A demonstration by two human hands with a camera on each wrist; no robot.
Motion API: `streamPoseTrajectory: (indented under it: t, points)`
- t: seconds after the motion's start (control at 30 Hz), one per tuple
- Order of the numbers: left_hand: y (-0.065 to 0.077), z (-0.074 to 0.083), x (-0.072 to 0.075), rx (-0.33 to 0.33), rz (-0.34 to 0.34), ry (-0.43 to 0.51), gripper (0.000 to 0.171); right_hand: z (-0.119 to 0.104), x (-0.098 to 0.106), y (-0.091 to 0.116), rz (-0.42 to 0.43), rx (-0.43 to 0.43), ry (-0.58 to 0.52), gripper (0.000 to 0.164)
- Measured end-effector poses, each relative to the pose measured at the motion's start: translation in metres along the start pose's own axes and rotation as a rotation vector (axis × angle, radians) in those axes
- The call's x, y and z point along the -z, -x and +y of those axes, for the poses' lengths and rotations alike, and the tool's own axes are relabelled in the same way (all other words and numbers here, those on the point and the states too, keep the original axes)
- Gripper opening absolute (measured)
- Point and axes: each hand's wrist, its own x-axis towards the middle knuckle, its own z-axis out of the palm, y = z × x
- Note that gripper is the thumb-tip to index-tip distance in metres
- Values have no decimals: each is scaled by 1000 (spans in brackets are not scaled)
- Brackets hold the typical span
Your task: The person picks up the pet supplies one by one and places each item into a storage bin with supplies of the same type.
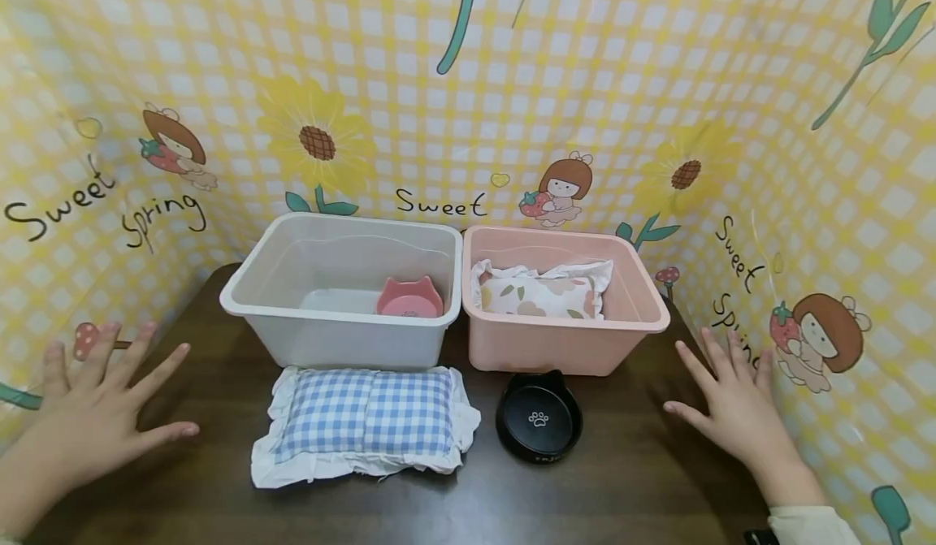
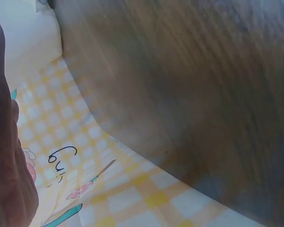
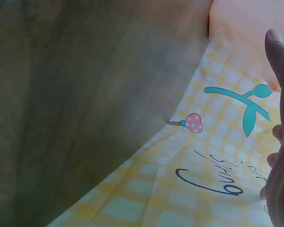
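Note:
My left hand is held with fingers spread at the left side of the table, holding nothing. On the right side, my right hand has its fingers spread too, with nothing in it. Between them lies a blue-and-white checked pillow with a white ruffled edge. A black cat-eared pet bowl with a paw print stands to its right and is the nearest object to my right hand. Behind them, a white bin contains a pink cat-eared bowl, and a pink bin contains a floral ruffled pillow.
The two bins stand side by side at the back of the dark wooden table. A yellow checked cloth with printed flowers and figures hangs behind the table and along both sides.

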Motion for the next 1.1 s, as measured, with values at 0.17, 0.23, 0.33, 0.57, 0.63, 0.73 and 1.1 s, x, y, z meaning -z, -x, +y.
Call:
streamPoseTrajectory:
  t: [0.17, 0.23, 0.33, 0.57, 0.63, 0.73, 1.1]
  points:
    - [3, 6, -2, -3, 24, 29, 117, 2, 4, -7, 5, -12, 4, 103]
    - [3, 9, -3, -18, 32, 67, 114, 2, 7, -9, 12, -18, 0, 103]
    - [5, 14, -5, -55, 7, 120, 109, 1, 10, -12, 20, -11, 2, 103]
    - [8, 28, -11, -79, -8, 199, 110, -1, 16, -20, 51, 10, -12, 104]
    - [8, 33, -14, -79, -8, 222, 110, -1, 17, -22, 65, 0, -37, 105]
    - [8, 43, -17, -92, -10, 269, 111, 0, 18, -23, 81, -20, -101, 105]
    - [-1, 79, -5, -145, 5, 641, 88, -11, 21, -23, 130, -60, -355, 104]
